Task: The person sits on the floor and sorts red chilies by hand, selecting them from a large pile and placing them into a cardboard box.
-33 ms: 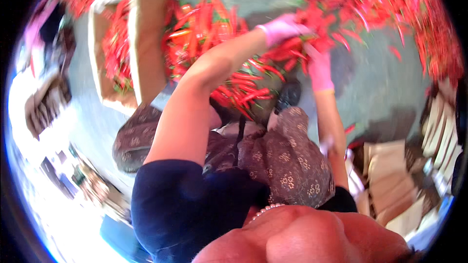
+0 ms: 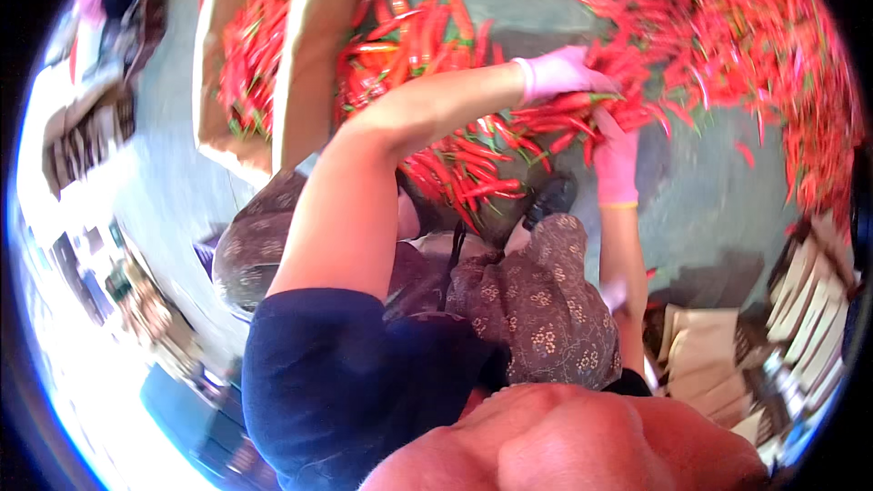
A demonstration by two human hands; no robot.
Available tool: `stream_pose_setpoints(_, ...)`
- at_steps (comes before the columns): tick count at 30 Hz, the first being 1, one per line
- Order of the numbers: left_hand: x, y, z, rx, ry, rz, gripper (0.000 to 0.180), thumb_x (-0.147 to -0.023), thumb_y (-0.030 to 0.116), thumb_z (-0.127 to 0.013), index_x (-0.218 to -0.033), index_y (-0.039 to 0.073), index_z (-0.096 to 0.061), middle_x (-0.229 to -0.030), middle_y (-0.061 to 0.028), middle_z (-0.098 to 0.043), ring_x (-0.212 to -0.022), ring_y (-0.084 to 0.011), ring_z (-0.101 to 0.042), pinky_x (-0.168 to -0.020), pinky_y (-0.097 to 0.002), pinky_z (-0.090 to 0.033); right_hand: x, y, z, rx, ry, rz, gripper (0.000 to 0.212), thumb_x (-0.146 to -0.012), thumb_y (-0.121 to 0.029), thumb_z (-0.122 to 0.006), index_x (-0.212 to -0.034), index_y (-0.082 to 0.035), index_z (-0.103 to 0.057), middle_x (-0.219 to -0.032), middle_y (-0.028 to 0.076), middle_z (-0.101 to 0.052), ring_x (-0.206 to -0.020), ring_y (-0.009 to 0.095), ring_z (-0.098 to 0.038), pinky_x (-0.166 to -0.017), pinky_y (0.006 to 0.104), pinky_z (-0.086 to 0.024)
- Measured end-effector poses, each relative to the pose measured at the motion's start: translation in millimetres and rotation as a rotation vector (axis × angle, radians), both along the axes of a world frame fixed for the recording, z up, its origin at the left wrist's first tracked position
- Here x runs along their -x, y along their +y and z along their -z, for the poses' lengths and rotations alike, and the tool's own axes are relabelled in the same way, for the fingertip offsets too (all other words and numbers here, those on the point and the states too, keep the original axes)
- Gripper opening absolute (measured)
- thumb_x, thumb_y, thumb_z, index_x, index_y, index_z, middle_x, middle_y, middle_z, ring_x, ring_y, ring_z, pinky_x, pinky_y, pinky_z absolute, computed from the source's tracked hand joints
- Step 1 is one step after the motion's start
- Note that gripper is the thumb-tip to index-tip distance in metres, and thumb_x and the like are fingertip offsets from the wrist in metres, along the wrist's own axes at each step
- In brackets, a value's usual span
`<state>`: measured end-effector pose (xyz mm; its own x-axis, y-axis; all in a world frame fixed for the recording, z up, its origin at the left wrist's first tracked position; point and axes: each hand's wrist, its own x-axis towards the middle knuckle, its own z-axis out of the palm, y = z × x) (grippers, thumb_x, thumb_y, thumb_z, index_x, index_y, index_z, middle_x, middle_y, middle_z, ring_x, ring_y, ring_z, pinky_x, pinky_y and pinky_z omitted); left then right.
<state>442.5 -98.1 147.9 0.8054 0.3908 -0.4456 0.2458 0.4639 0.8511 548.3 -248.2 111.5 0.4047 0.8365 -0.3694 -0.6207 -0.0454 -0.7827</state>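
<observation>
Both hands wear pink gloves and meet at a bunch of red chilli peppers (image 2: 568, 109). My left hand (image 2: 562, 73) lies over the bunch from above, its fingers curved round it. From the near right, my right hand (image 2: 617, 159) closes on the same bunch; its fingertips are partly hidden among the peppers. Just left of the hands, a heap of red chillies (image 2: 459, 173) with green stems lies on the floor, partly covered by my left forearm. Beyond and to the right spreads a much larger chilli pile (image 2: 709, 18).
An open cardboard box (image 2: 309, 64) holding chillies stands on the grey floor (image 2: 700, 164) at the left. My shoe (image 2: 551, 198) is close to the near heap. Flattened cardboard pieces (image 2: 705, 355) and more stacked cardboard (image 2: 805, 300) lie at the lower right.
The whole view has shifted, with the box now further right in it, and the blur has lessened. Both hands appear slightly lower and further right, still on the chilli peppers.
</observation>
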Motion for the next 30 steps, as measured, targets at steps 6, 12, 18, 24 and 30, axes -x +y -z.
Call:
stream_pose_setpoints(6, 145, 37, -151, -0.144, 0.117, -0.23, 0.05, -0.083, 0.032, -0.077, -0.12, 0.001, -0.063, -0.093, -0.0023, -0.069, -0.072, -0.0088, -0.06, -0.062, -0.0281, -0.051, 100, 72, -123, -0.197, -0.046, -0.312, 0.047, -0.088, 0.006, -0.057, -0.134, -0.004, -0.048, -0.126, 0.007, -0.057, -0.114, 0.02, -0.058, -0.098, 0.036, -0.047)
stream_pose_setpoints(12, 331, 89, -151, 0.082, -0.153, -0.581, 0.038, -0.096, 0.033, -0.061, -0.12, 0.003, -0.059, -0.101, -0.0084, -0.071, -0.082, -0.0148, -0.069, -0.072, -0.0318, -0.059, 258, 186, -160, -0.236, 0.163, -0.732, 0.033, -0.093, -0.001, -0.055, -0.126, -0.001, -0.055, -0.124, 0.012, -0.061, -0.113, 0.022, -0.061, -0.099, 0.0388, -0.049)
stream_pose_setpoints(18, 460, 116, -145, 0.063, -0.48, -0.965, 0.038, -0.101, 0.034, -0.048, -0.125, 0.005, -0.055, -0.12, -0.0117, -0.064, -0.107, -0.0226, -0.063, -0.094, -0.0431, -0.051, 377, 327, -115, 0.152, -0.261, -0.73, 0.058, -0.087, -0.016, -0.07, -0.137, -0.006, -0.04, -0.123, 0.01, -0.06, -0.108, 0.022, -0.061, -0.083, 0.0416, -0.053)
stream_pose_setpoints(24, 512, 81, -30, -1.417, 0.882, -0.445, 0.074, -0.078, 0.05, -0.069, -0.138, 0.011, -0.049, -0.147, -0.0203, -0.037, -0.133, -0.0403, -0.038, -0.111, -0.0482, -0.032, 371, 333, -82, -0.743, -1.525, -0.826, 0.068, -0.079, -0.031, -0.073, -0.138, -0.007, -0.048, -0.118, 0.014, -0.061, -0.107, 0.028, -0.06, -0.096, 0.0388, -0.046)
stream_pose_setpoints(30, 491, 152, -28, -1.282, 0.884, -0.481, 0.061, -0.078, 0.04, -0.064, -0.131, 0.013, -0.053, -0.143, -0.0102, -0.044, -0.131, -0.0367, -0.043, -0.106, -0.0546, -0.034, 401, 378, -69, -0.608, -1.864, -1.194, 0.072, -0.074, -0.045, -0.072, -0.14, -0.028, -0.046, -0.151, 0.021, -0.032, -0.136, 0.046, -0.031, -0.112, 0.0488, -0.031)
